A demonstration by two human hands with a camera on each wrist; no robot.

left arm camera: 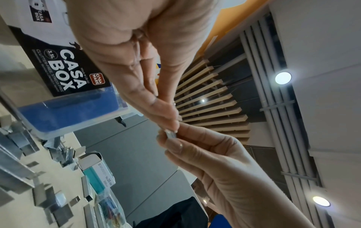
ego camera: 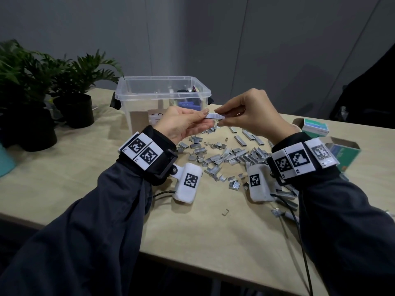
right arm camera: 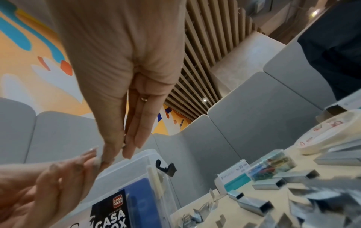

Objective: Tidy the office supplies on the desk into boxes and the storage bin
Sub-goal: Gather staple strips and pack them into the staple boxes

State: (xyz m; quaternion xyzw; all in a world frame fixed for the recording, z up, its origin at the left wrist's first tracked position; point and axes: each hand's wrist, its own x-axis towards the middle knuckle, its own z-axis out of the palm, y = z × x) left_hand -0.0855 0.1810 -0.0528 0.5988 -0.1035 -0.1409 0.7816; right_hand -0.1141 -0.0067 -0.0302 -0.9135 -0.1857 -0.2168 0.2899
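I am in an office. Beyond my fingertips (right arm camera: 128, 154) grey padded desk dividers (right arm camera: 240, 138) stand in a row, with a wooden slat ceiling (left arm camera: 210, 98) and round downlights (left arm camera: 283, 78) above them. Below my fingers, loose staples (ego camera: 224, 154) cover a pale desk (ego camera: 74, 178); off to their left sit potted plants (ego camera: 74, 82).
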